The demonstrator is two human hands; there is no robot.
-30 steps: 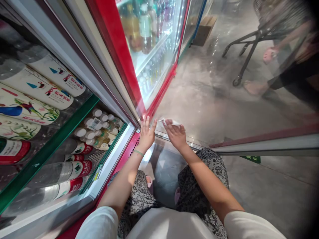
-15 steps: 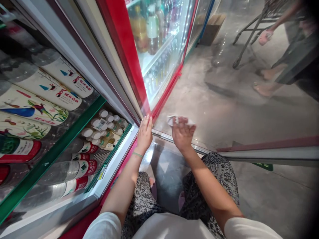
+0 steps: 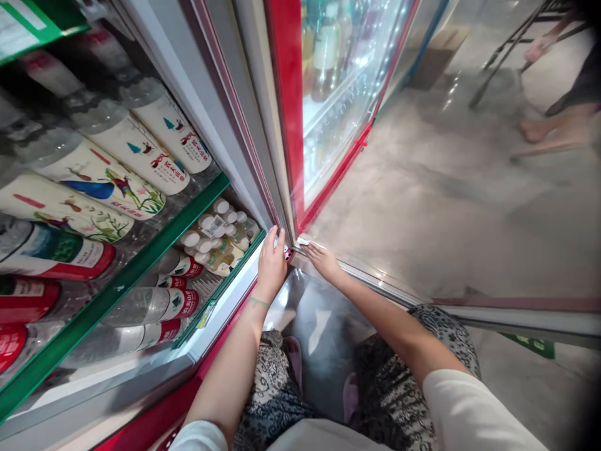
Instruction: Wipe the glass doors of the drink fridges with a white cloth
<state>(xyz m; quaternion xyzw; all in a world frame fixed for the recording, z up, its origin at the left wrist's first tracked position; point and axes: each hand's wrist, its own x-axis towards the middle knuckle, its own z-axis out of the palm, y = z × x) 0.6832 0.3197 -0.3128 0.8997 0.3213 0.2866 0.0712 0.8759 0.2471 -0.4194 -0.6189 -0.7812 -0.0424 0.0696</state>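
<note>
My left hand [image 3: 271, 263] lies flat, fingers together and stretched, against the fridge frame at its lower corner by the hinge. My right hand [image 3: 320, 257] presses a small white cloth [image 3: 303, 241] onto the bottom rail of the open glass door [image 3: 422, 207], close to the hinge corner. The two hands are a few centimetres apart. I am crouched, with patterned trousers and pink slippers showing below my arms.
Inside the fridge, large water bottles [image 3: 107, 181] lie on a green-edged shelf [image 3: 154, 250], with small white-capped bottles [image 3: 216, 235] below. A second, lit fridge [image 3: 338, 94] stands behind the door. Another person's feet [image 3: 549, 128] and a cart's legs show on the grey floor at top right.
My right hand has slid the cloth left along the door's bottom rail to the hinge corner. My left hand stayed at the frame. The view has turned left, and the other person has moved away.
</note>
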